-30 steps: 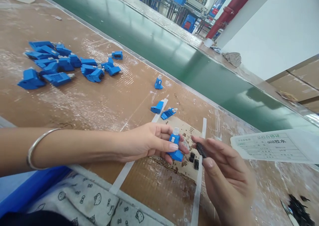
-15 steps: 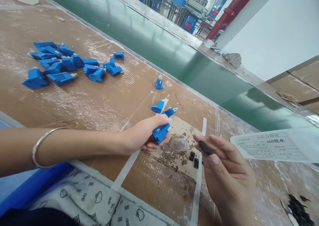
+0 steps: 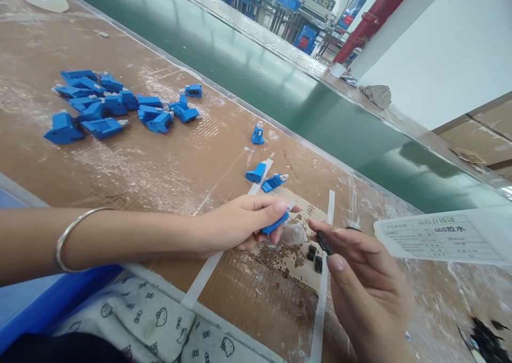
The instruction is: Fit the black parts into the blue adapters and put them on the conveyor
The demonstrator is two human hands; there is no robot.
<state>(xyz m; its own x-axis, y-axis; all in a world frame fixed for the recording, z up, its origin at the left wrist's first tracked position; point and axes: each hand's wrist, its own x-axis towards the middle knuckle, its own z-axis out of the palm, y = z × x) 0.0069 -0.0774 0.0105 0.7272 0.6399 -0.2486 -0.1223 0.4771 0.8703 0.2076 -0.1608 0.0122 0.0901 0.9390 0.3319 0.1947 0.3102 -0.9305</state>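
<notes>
My left hand (image 3: 244,222) is closed on a blue plastic part (image 3: 276,223) whose pale tip points up and right. To its right, my right hand (image 3: 364,277) pinches a small black piece (image 3: 323,242) between thumb and fingers. The two hands are apart. Between them a clear glue-like blob (image 3: 294,234) sits on a stained cardboard piece (image 3: 296,264), with small black pieces (image 3: 318,264) beside it. Just beyond my left hand lie two blue parts (image 3: 256,172), and another blue part (image 3: 258,134) stands farther back.
A pile of blue parts (image 3: 114,104) lies at the left. A labelled translucent bottle (image 3: 444,235) lies at the right, above a heap of black pieces (image 3: 486,339). A green strip (image 3: 240,64) runs behind the cardboard-covered table (image 3: 160,166).
My left hand has turned the blue part so that its tip leans right, and has come slightly nearer my right hand. The black piece is still in my right hand.
</notes>
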